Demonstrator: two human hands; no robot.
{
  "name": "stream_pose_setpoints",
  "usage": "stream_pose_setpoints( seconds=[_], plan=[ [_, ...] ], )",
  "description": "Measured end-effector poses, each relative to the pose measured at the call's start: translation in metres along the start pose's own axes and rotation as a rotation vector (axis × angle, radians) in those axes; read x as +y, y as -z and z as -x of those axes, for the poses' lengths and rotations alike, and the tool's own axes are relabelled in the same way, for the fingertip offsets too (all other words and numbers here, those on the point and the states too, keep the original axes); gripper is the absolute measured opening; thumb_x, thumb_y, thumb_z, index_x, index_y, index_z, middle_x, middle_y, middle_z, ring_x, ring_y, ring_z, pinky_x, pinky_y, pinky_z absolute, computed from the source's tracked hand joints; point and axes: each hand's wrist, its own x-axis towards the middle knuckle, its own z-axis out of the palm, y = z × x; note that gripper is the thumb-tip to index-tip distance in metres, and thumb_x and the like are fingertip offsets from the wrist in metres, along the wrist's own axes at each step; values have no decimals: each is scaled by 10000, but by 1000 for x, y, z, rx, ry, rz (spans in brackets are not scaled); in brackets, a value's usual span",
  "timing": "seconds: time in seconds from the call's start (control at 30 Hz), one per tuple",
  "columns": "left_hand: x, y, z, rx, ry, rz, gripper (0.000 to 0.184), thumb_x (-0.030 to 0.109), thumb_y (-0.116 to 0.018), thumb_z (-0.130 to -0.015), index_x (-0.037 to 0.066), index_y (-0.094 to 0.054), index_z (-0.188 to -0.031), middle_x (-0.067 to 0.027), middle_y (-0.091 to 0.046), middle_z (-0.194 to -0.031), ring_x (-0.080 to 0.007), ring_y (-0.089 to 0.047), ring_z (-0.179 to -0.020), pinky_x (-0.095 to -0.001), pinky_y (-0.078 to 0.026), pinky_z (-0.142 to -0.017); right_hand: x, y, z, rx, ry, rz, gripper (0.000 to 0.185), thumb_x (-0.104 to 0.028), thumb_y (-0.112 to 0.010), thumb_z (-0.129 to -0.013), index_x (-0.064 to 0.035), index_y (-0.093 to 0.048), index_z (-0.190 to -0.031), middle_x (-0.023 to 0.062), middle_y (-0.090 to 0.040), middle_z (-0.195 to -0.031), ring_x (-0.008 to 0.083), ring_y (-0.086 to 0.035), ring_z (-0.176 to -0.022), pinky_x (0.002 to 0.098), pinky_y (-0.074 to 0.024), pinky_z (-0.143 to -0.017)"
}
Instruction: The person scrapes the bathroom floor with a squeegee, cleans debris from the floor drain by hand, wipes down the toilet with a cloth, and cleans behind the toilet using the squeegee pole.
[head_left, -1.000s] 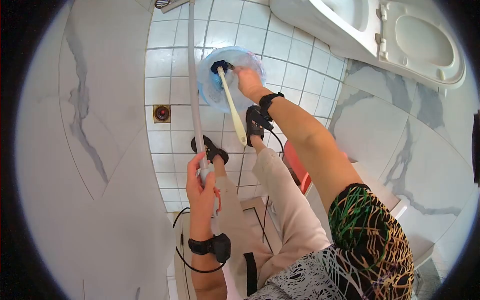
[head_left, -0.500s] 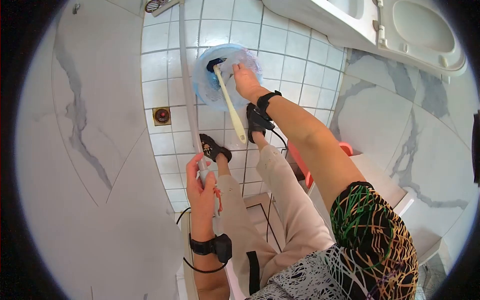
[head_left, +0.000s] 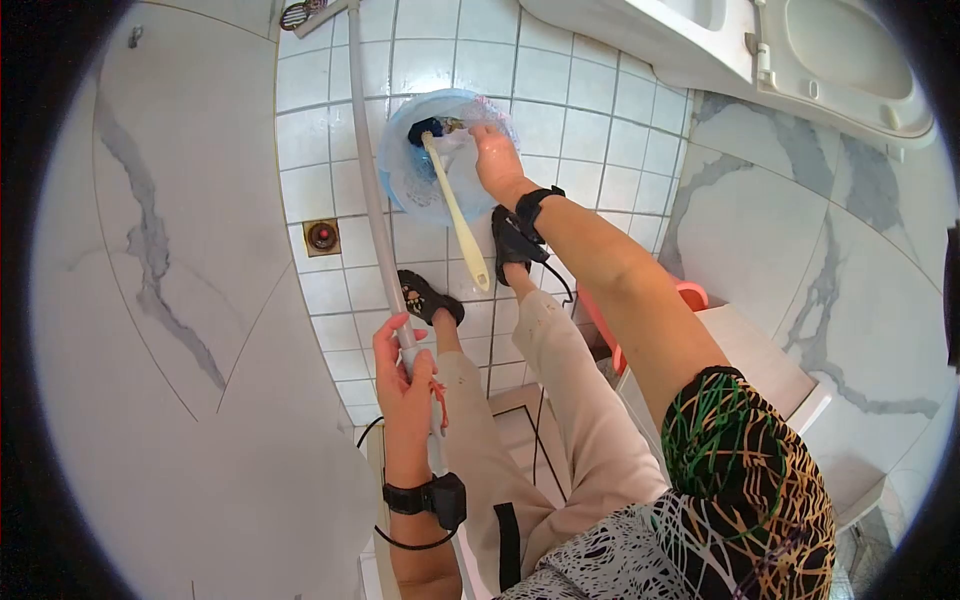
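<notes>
Left hand (head_left: 405,385) grips long, pale grey pole (head_left: 369,170); right hand (head_left: 498,165) over light-blue basin (head_left: 405,190), finger grip unclear. Brush (head_left: 456,220): cream handle, dark-blue head in basin.

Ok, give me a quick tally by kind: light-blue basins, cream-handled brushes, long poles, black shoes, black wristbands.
Light-blue basin: 1
Cream-handled brush: 1
Long pole: 1
Black shoes: 2
Black wristbands: 2
Total: 7

Single head camera, looking steeply down
From above the shirt (head_left: 610,555), it faces forward past the near left hand (head_left: 403,388) to the basin (head_left: 408,200) farther off, in a wide, round field.
</notes>
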Motion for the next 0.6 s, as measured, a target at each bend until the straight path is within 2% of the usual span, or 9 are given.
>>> stream_pose_setpoints(
  seconds=[0.1,0.2,0.4,0.5,0.6],
  plan=[
    [3,-2,-2,-9,1,-2,449,26,-483,-842,115,-388,-1272,-82,-508,-1058,-58,-483,-626,-175,-426,-454,0,10,-5,32,-89,183,312,81,-524,-691,-47,-651,-946,166,-602,-937,355,-562,-890,403,-481,-777],
    [-1,-2,-4,-23,-18,-5,445,21,-481,-840,112,-388,-1265,-82,-512,-1050,-59,-485,-619,-177,-426,-453,9,5,-11,109,-26,255,261,74,-533,-693,-54,-675,-871,177,-579,-958,332,-553,-864,375,-479,-776],
    [7,-9,-5,-32,15,-7,426,14,-478,-856,111,-388,-1261,-78,-521,-1038,-56,-481,-618,-176,-420,-452,11,-6,-21,243,-100,-78,342,100,-547,-670,-23,-614,-983,186,-510,-959,381,-537,-906,401,-461,-807],
    [9,-8,-8,-43,4,0,414,15,-472,-866,110,-386,-1260,-79,-522,-1039,-55,-481,-625,-174,-423,-453,23,-7,-26,347,-281,-104,401,122,-555,-661,-17,-578,-1036,194,-520,-964,391,-532,-923,410,-460,-808],
    [6,-5,-8,-52,20,9,417,22,-471,-867,110,-377,-1264,-82,-518,-1041,-55,-480,-632,-173,-429,-448,38,0,-23,321,-355,-85,341,88,-563,-681,-38,-603,-995,170,-578,-897,373,-534,-934,405,-453,-811]
  ],
)
